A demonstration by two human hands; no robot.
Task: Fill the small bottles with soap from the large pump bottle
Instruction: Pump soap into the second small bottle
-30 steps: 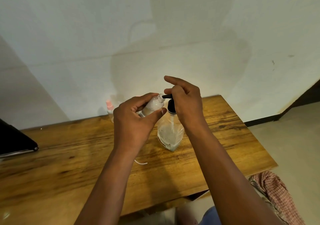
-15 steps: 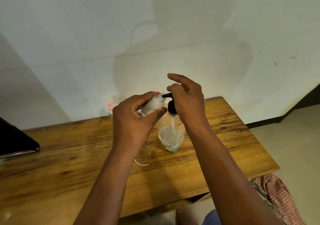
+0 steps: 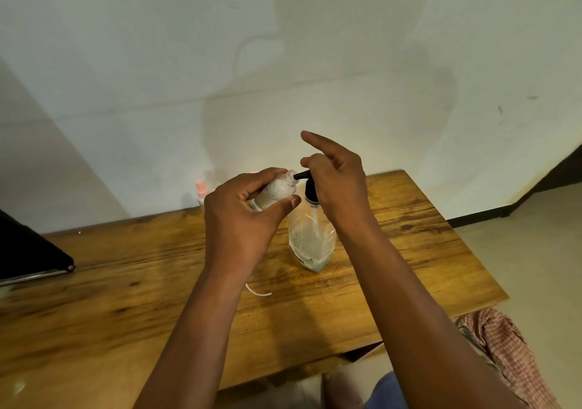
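Soap is being pumped at this moment, judging by the layout: the left hand (image 3: pixel 239 219) is gripping a small clear plastic bottle (image 3: pixel 275 192), already holding whitish liquid, tilted so its open neck is meeting the black spout of the large clear pump bottle (image 3: pixel 311 238), which is standing on the brown wooden table (image 3: pixel 409 251) with only a little soap left at its bottom. The right hand (image 3: pixel 337 178) is sitting over the black pump head, most fingers curled down on it while the index finger is sticking out straight; whether it is pressing or only resting cannot be told. The next move probably calls for a steady downward press while the left hand is keeping the neck tight against the spout, since any drift could be sending soap over the fingers. Behind the left hand, a small bottle with a pink cap (image 3: pixel 201 192) is waiting near the wall, and a thin white strip (image 3: pixel 256 291) is lying on the wood.
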